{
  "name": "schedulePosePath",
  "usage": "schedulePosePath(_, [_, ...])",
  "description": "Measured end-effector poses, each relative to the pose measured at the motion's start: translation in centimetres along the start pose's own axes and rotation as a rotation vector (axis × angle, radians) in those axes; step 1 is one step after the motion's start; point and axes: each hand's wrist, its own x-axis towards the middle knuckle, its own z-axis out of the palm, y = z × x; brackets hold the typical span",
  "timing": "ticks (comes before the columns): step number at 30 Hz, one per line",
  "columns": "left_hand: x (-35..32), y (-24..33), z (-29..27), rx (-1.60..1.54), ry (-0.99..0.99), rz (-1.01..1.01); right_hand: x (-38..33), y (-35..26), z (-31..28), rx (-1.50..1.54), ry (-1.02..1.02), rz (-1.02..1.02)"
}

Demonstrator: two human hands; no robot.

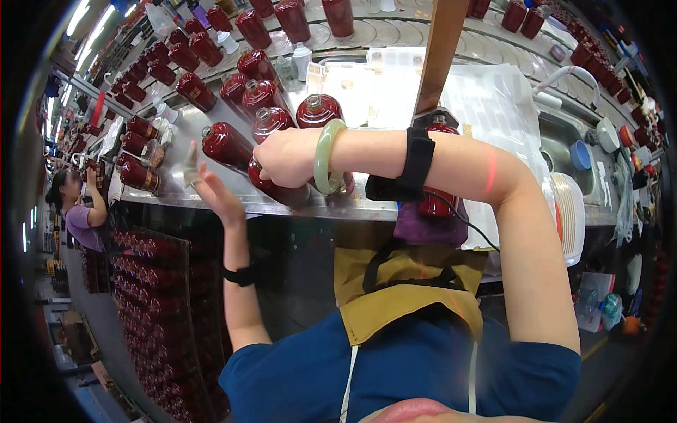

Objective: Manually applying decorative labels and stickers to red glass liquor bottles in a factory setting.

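Observation:
My right hand (283,156), with a pale green bangle on the wrist, reaches across to the left and grips a dark red glass bottle (276,189) lying on the metal bench (303,206). My left hand (211,189) is raised beside it with fingers apart, holding a small pale piece (190,163) between thumb and finger. Another red bottle (226,144) lies just behind my left hand, and several more stand around it.
Rows of red bottles crowd the bench's back left and the shelf below (151,282). A white sheet (486,106) covers the bench's right part, beside a stack of white plates (572,211) and a sink. Another person (79,208) works at the far left.

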Motion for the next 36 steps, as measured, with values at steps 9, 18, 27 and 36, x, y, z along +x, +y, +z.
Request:
schedulePosePath(9, [-12.6,-2.0,3.6,-0.093,-0.041,-0.469,-0.2,0.4,-0.9,-0.055,0.008,-0.069])
schedulePosePath(18, [-10.0,0.2,3.1,0.063,0.030,-0.367,-5.8,2.9,2.9,-0.318,0.578,-0.096])
schedulePosePath(27, [-8.0,-1.7,2.4,0.089,0.158,-0.473,-5.4,4.5,5.4,-0.076,0.635,-0.133])
schedulePosePath(36, [-10.7,5.4,3.4,0.484,0.252,0.103,-3.8,3.9,6.0,-0.251,0.794,-0.192])
